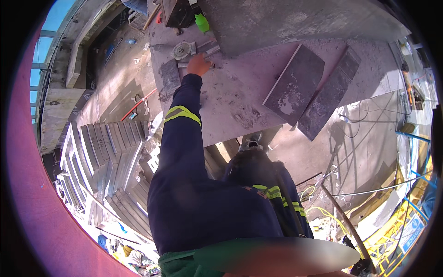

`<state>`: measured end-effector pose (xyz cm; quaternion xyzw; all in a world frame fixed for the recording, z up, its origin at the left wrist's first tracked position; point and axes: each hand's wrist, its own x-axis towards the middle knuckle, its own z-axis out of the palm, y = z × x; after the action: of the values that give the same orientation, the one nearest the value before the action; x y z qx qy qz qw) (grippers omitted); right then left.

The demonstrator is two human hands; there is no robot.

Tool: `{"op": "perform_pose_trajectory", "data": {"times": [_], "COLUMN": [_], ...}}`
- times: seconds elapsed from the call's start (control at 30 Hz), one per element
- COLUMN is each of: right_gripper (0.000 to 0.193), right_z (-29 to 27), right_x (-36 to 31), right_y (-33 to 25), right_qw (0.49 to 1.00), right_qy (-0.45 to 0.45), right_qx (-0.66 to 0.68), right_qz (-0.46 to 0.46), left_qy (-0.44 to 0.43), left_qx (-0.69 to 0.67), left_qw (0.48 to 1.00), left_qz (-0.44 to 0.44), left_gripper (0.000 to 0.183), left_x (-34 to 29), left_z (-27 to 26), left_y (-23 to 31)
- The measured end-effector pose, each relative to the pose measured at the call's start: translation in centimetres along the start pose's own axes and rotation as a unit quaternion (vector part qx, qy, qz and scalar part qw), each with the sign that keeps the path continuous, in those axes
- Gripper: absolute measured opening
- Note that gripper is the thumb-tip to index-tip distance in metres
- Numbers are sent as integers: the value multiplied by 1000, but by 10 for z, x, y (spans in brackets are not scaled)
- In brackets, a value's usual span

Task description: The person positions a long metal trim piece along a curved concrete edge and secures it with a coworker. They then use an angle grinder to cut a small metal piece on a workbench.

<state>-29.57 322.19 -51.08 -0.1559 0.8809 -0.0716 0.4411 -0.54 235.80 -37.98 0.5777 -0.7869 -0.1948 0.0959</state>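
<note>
My left hand [199,64] reaches out over the dusty slab-like work surface [221,92], its fingers closed downward. A narrow grey bar-shaped thing [182,65] shows on one side of the hand, with a short end on the other side; its kind is unclear. Just beyond lies a round, dust-covered grey piece [183,50], next to some thin strips [206,47]. A dark flat tile piece [170,75] lies left of my wrist. My right hand does not show; only dark clothing with yellow reflective bands is on that side.
Two dark rectangular slabs [295,83] [330,94] lie on the right of the surface. A bright green bottle-like object [201,22] stands at the far side. Stacked slabs [108,152] are on the lower left. A pole [346,219] and cables lie lower right.
</note>
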Motion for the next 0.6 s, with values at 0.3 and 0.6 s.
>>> {"op": "perform_pose_trajectory", "data": {"times": [0.3, 0.6], "right_gripper": [49, 41], "right_z": [-40, -90], "right_x": [-35, 15], "right_y": [18, -52], "right_qw": [993, 986], "right_qy": [-21, 114], "right_qx": [-53, 121], "right_qz": [108, 26], "left_qy": [89, 193], "left_qx": [55, 101], "left_qw": [994, 927], "left_qz": [33, -304], "left_gripper": [53, 102], "left_x": [79, -51], "left_z": [19, -24], "left_y": [21, -119]}}
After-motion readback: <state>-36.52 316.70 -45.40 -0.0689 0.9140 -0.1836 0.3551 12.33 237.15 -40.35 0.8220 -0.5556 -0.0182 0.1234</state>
